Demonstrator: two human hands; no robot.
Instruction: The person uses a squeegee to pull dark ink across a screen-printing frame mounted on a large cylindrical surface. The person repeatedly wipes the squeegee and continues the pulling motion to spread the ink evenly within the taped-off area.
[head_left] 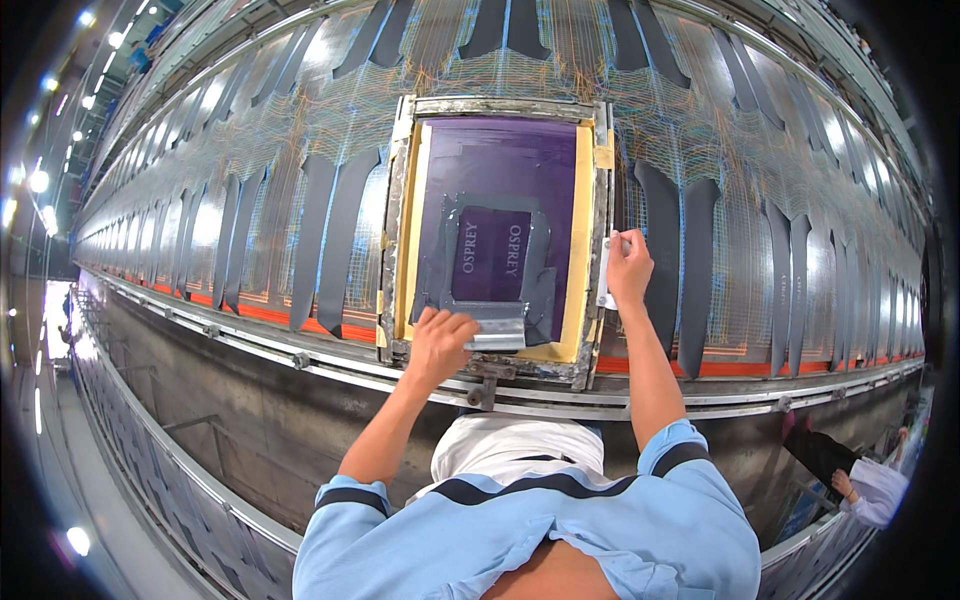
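Observation:
A screen-printing frame (401, 235) with purple mesh (500, 155) lies on the long table in front of me. Dark grey ink or coating surrounds a rectangular window in the mesh, which carries pale lettering. At the near end of the mesh, my left hand (443, 343) is closed round the left end of a short silvery squeegee (498, 334). The squeegee lies crosswise over the grey area. Against the frame's right side, my right hand (628, 268) is closed on a white piece (605, 272) whose kind I cannot make out.
Dark grey cut fabric pieces (690, 270) lie in rows on both sides, over a surface crossed by coloured lines. A metal rail (330, 352) with brackets edges the table nearest me. Another person (865, 490) is at the lower right, beside another table.

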